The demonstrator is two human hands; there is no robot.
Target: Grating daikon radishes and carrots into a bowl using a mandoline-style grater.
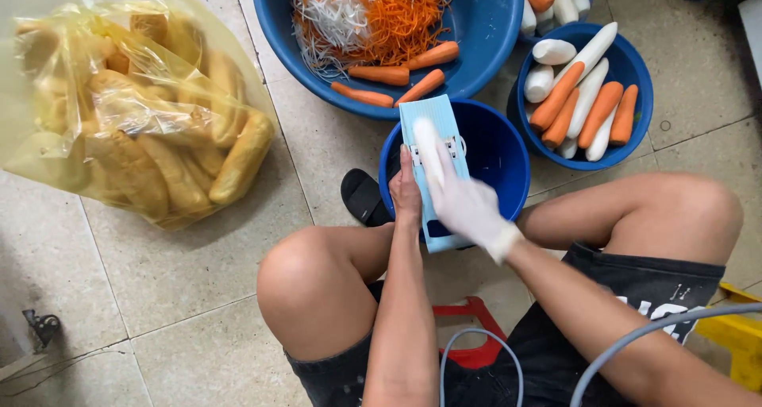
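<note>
The pale blue plastic slicer board [432, 165] lies tilted across the rim of the small empty dark blue plastic bucket [496, 157], its long axis running away from the person, near end low by the knees and far end up over the bucket's far rim. On it, lengthwise along the same axis, sits a white peeled radish piece [427, 146]. The right hand [468, 208], in a thin white glove, lies on top of the radish with fingers closed over its near end, so the radish reaches forward from that hand toward the board's far end. The bare left hand [406, 194] grips the board's left edge, fingers curled round it, just beside the right hand; both are about equally close to the radish, but only the right one touches it.

Everything stands on a pale tiled floor [198, 272]. Beyond the bucket a large blue plastic basin [476, 50] holds shredded orange carrot and white radish with a few whole carrots; to the right a medium blue bowl [639, 109] holds peeled carrots and radishes. At left a yellow transparent bag of long bread rolls [135, 105] takes up the floor; a black sandal [363, 196] lies by the bucket
</note>
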